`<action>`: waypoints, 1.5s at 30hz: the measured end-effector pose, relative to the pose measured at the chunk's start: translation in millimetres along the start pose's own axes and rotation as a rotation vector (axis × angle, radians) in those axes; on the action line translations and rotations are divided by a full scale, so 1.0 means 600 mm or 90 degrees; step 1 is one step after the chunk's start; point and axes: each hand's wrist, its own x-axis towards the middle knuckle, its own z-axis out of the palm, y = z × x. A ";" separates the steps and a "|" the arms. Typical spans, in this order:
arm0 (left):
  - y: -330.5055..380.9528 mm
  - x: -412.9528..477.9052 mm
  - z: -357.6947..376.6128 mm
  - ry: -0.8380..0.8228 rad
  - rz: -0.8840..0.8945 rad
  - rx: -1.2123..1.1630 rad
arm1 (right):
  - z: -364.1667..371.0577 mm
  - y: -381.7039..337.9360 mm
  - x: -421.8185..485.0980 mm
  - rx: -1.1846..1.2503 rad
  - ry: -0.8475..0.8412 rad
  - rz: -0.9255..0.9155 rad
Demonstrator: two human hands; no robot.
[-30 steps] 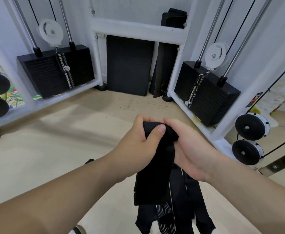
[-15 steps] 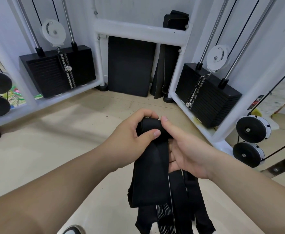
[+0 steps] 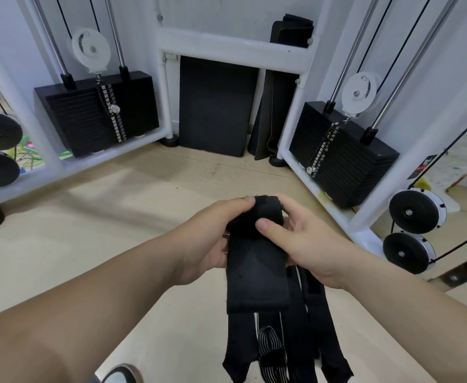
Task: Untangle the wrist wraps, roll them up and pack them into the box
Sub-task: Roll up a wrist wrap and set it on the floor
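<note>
Head view: left hand [image 3: 213, 241] and right hand [image 3: 307, 244] pinch the rolled top of the soft, light wrist wraps [image 3: 254, 280] in mid-air above the floor [image 3: 110, 244], limp tails [image 3: 237, 349] dangling, so gripping the firmer roll itself likely stops it unwinding.

1. Front wrap [image 3: 255, 275]: broad black band; top end wound into a small roll, gripped between left hand [image 3: 207, 244] and right hand [image 3: 309, 244]; the rest hangs flat to a squared lower edge
2. Other wraps [image 3: 313, 313]: narrower black strips, one bearing white stripes, hanging bunched behind and below the front wrap, ends at the lower frame edge
</note>
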 end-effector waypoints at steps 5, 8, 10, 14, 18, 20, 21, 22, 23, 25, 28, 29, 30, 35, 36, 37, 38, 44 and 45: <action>0.000 0.005 -0.003 0.043 0.034 0.042 | 0.004 -0.003 -0.004 -0.027 -0.023 -0.023; 0.004 0.004 -0.002 0.075 0.077 0.024 | 0.004 -0.013 -0.005 0.080 -0.043 0.023; 0.006 0.003 0.002 0.098 0.110 0.017 | 0.004 -0.023 -0.004 0.147 -0.071 0.070; 0.002 0.005 0.002 0.065 0.191 0.059 | -0.002 -0.024 0.001 0.177 -0.077 0.170; -0.004 0.004 0.000 0.044 0.228 0.159 | -0.009 -0.015 0.003 0.154 -0.062 0.159; -0.007 0.005 0.000 0.066 0.226 0.163 | -0.010 -0.012 0.004 0.164 -0.057 0.158; -0.008 0.006 -0.001 0.078 0.214 0.158 | -0.009 -0.012 0.004 0.167 -0.050 0.152; -0.009 0.007 -0.002 0.085 0.193 0.153 | -0.009 -0.013 0.004 0.171 -0.036 0.142; -0.008 0.008 -0.003 0.084 0.161 0.146 | -0.008 -0.012 0.004 0.178 -0.017 0.128; -0.008 0.011 -0.006 0.055 0.089 0.115 | -0.007 -0.012 0.004 0.184 0.017 0.103; -0.010 0.015 -0.011 0.022 0.042 0.053 | -0.007 -0.009 0.005 0.168 0.033 0.070; -0.008 0.015 -0.011 0.022 0.040 0.030 | -0.007 -0.008 0.005 0.166 0.037 0.060; -0.007 0.016 -0.012 0.020 0.037 0.014 | -0.006 -0.007 0.005 0.165 0.036 0.051; -0.004 0.018 -0.011 0.037 0.011 0.114 | -0.002 -0.001 0.009 0.160 0.037 0.020; -0.005 0.019 -0.010 0.038 0.023 0.132 | -0.002 0.001 0.010 0.157 0.041 0.020; -0.005 0.018 -0.009 0.041 0.037 0.145 | -0.002 0.000 0.010 0.160 0.045 0.025; -0.005 0.018 -0.008 0.048 0.055 0.157 | -0.003 -0.003 0.011 0.166 0.047 0.031; -0.005 0.015 -0.002 0.100 0.132 0.224 | -0.013 -0.010 0.015 0.193 0.010 0.100; -0.003 0.013 -0.003 0.091 0.143 0.222 | -0.014 -0.009 0.014 0.170 -0.011 0.131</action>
